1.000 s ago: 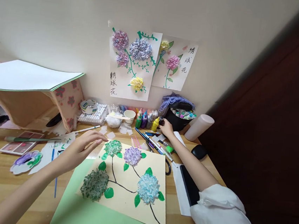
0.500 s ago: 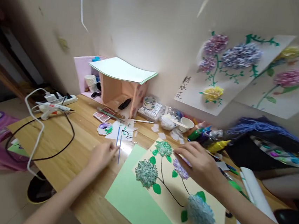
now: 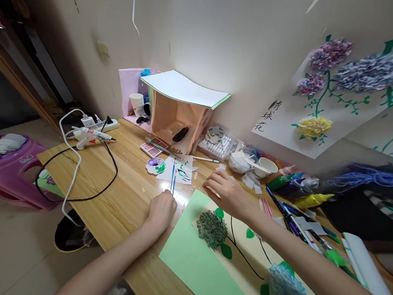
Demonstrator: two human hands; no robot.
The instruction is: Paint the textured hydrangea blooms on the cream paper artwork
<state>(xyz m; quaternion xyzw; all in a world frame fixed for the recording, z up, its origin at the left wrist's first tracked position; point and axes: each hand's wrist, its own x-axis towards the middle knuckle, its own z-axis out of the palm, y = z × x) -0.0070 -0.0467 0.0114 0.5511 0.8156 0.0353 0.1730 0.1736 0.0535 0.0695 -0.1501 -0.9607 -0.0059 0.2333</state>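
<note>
My left hand [image 3: 162, 209] is a closed fist resting on the wooden desk, and the lower ends of two thin blue paintbrushes [image 3: 173, 177] run into it. Their upper parts lie over a small white paper [image 3: 186, 176] with green and dark marks. Over the top of a cream sheet [image 3: 253, 245] hovers my right hand [image 3: 225, 192], its fingers bent but apart, with no object visible in them. That sheet lies on green paper [image 3: 193, 254] and bears a dark green crinkled flower [image 3: 211, 229], a pale blue flower [image 3: 287, 290], green leaves and black stems. My right arm hides part of it.
Behind stands an open peach box [image 3: 178, 118] with a white sheet on top. A glue gun [image 3: 91, 136] and looped cables lie left. Paint palette [image 3: 156, 165], white bowl [image 3: 267, 166], paint bottles [image 3: 313, 200] and pens [image 3: 290, 221] surround the sheets. Flower pictures hang right.
The view has swung left. My left hand has closed into a fist over the brushes' lower ends. My right hand has shifted left across the cream sheet, now covering its top flower.
</note>
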